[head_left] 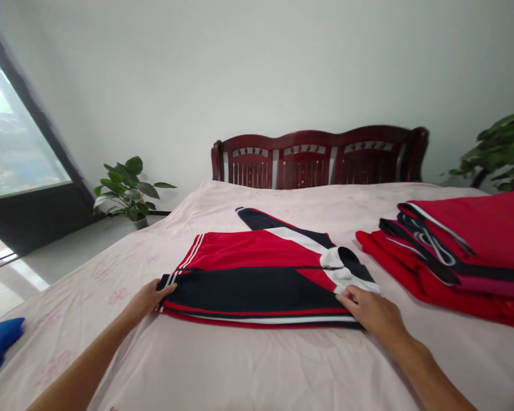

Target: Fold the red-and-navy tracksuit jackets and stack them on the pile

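A red, black and white track jacket (244,251) lies on the bed with its collar to the right and its striped hem to the left. Its near sleeve is folded lengthwise over the body; the far sleeve stretches out toward the headboard. At the near left corner, my left hand (156,297) pinches the cuff and hem, thumb on top and the other fingers mostly hidden. My right hand (370,308) is closed on the folded shoulder edge below the white collar, its fingertips partly under the cloth.
A stack of folded red and dark clothes (475,245) sits on the right of the pink bedsheet (257,365). Blue cloth (2,345) lies at the left edge. Beyond are a wooden headboard (304,157), a potted plant (131,188) and a glass door (21,131).
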Demonstrator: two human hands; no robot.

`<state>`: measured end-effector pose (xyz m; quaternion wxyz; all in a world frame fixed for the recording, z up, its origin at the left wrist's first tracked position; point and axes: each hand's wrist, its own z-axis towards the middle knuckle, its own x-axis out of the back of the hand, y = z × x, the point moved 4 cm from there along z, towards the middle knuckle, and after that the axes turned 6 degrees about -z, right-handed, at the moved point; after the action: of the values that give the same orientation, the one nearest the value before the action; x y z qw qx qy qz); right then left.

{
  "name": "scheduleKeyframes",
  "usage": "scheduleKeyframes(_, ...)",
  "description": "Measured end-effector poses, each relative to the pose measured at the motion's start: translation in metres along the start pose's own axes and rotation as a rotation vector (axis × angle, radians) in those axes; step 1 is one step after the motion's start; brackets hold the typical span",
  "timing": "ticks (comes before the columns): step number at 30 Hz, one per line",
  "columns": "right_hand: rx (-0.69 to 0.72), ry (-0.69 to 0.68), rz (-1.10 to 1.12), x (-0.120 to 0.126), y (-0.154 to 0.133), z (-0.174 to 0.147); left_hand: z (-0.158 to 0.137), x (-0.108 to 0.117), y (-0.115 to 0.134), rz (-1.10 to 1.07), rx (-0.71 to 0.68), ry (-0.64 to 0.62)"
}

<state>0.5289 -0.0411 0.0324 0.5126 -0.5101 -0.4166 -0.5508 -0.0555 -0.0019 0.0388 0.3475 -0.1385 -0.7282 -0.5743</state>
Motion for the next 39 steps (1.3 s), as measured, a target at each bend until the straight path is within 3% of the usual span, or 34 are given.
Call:
scheduleKeyframes(2,0.053,0.095,-0.008,0.009,-0.005,0.000,-0.005,0.006,0.013,0.135,-0.091,0.136)
scheduleKeyframes(4,0.171,0.237,0.009,0.023,-0.025,-0.003,-0.021,-0.001,0.039,0.239,-0.298,0.226)
scheduleKeyframes(6,0.331,0.316,0.070,0.035,-0.062,-0.006,-0.044,-0.027,0.070,0.303,-0.557,0.166)
scheduleKeyframes(9,0.606,0.261,0.147,0.036,-0.138,-0.010,-0.076,-0.094,0.109,0.395,-0.892,-0.077)
scheduleKeyframes(11,0.718,0.202,0.160,0.026,-0.182,-0.009,-0.085,-0.132,0.122,0.490,-1.009,-0.095)
scheduleKeyframes(13,0.735,0.132,0.151,0.008,-0.207,-0.005,-0.083,-0.157,0.123,0.579,-1.043,-0.066)
scheduleKeyframes(15,0.692,0.058,0.133,-0.014,-0.213,0.001,-0.076,-0.167,0.116,0.643,-1.072,-0.079)
scheduleKeyframes(18,0.631,0.042,0.110,-0.034,-0.197,0.007,-0.065,-0.160,0.096,0.691,-1.146,-0.144)
scheduleKeyframes(23,0.586,0.091,0.062,-0.036,-0.161,0.015,-0.045,-0.117,0.065,0.719,-1.123,-0.093)
scheduleKeyframes(27,0.473,0.059,0.013,-0.035,-0.124,0.026,-0.030,-0.085,0.046,0.720,-1.013,-0.064)
scheduleKeyframes(32,0.415,0.059,-0.066,-0.038,-0.081,0.032,-0.015,-0.063,0.031,0.662,-0.801,-0.054)
scheduleKeyframes(36,0.409,0.114,-0.061,-0.037,-0.069,0.030,-0.001,-0.057,0.020,0.553,-0.710,-0.051)
scheduleKeyframes(39,0.409,0.130,-0.041,-0.036,-0.070,0.030,0.012,-0.051,0.011,0.431,-0.558,-0.021)
